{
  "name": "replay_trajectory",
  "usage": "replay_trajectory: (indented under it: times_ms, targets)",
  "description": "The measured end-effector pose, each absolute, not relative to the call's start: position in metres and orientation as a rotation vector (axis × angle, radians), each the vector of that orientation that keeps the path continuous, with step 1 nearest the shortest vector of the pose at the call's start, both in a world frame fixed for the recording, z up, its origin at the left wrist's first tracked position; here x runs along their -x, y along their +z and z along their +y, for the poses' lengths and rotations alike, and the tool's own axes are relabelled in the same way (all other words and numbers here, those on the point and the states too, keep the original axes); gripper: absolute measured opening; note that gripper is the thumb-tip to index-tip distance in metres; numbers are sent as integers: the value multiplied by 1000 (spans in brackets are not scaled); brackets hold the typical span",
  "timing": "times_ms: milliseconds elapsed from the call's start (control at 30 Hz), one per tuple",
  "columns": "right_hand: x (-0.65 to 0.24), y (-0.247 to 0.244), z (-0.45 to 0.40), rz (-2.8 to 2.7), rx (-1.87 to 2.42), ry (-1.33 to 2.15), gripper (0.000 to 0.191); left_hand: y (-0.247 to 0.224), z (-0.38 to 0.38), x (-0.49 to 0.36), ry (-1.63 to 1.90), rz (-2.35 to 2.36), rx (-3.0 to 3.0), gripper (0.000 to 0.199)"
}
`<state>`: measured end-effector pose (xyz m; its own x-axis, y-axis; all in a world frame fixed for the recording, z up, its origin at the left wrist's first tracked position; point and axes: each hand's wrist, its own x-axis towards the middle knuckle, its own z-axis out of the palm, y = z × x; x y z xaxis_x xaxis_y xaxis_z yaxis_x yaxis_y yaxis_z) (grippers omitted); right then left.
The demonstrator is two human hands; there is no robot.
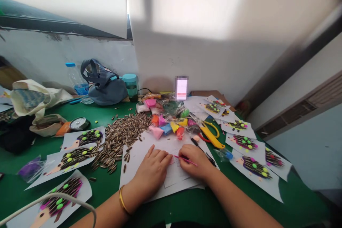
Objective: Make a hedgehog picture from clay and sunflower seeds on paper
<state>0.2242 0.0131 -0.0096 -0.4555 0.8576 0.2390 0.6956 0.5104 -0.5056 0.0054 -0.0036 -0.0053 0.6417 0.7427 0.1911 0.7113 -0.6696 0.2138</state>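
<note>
My right hand (192, 160) is closed around a thin pink stick-like tool (187, 160), its tip pointing left toward a small patch of pink clay (170, 161). Flat on the white paper (144, 140), my left hand (155, 165) rests with fingers stretched, the fingertips at the edge of that pink patch. Under both hands lies a smaller sheet with faint drawn lines (176, 176), partly hidden. Just beyond the hands are bags of coloured clay (167, 128). A black pen (197, 146) lies beside my right hand.
Sunflower seeds (125, 128) are heaped left of the paper. Hedgehog pictures (252, 165) line the right side, with more hedgehog pictures (72, 156) at left. Yellow-handled scissors (212, 135) lie right. Behind stand a lit phone (182, 89), a cup (130, 87) and a blue bag (107, 87).
</note>
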Motion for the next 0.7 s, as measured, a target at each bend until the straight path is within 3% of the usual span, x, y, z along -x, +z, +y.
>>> replay_trajectory:
  times_ms: [300, 700]
  targets:
    - [-215, -9, 0, -2254, 1470, 327, 8, -9, -6, -7, 462, 1197, -2813, 31]
    - [-208, -12, -4, -2195, 1480, 395, 8, -11, -7, -4, 542, 1158, -2825, 25]
